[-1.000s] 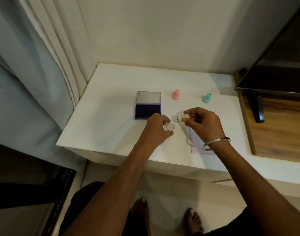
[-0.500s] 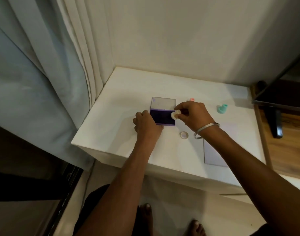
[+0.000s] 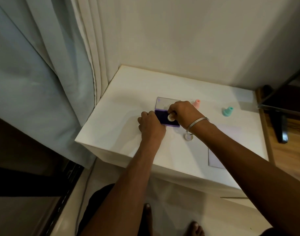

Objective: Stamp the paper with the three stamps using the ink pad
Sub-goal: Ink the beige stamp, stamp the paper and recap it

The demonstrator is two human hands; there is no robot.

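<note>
A purple ink pad (image 3: 162,117) lies open on the white table (image 3: 120,116), its clear lid (image 3: 164,103) folded back. My right hand (image 3: 183,112) grips a cream stamp (image 3: 171,117) and holds it down on the dark pad. My left hand (image 3: 151,126) rests against the pad's left front edge, fingers curled on it. The stamp's round cap (image 3: 188,137) lies on the table near my right wrist. A pink stamp (image 3: 196,103) and a teal stamp (image 3: 227,111) stand upright behind. The pale paper (image 3: 215,160) lies to the right, partly hidden by my right forearm.
A curtain (image 3: 43,74) hangs left of the table, and a wall runs behind it. A dark screen on a black stand (image 3: 281,126) sits on a wooden surface (image 3: 292,150) at the right. The table's front edge is close to my legs.
My left hand let go of the round cap and moved to the ink pad. My right hand carried the cream stamp from near the paper onto the pad. The camera view shifted left.
</note>
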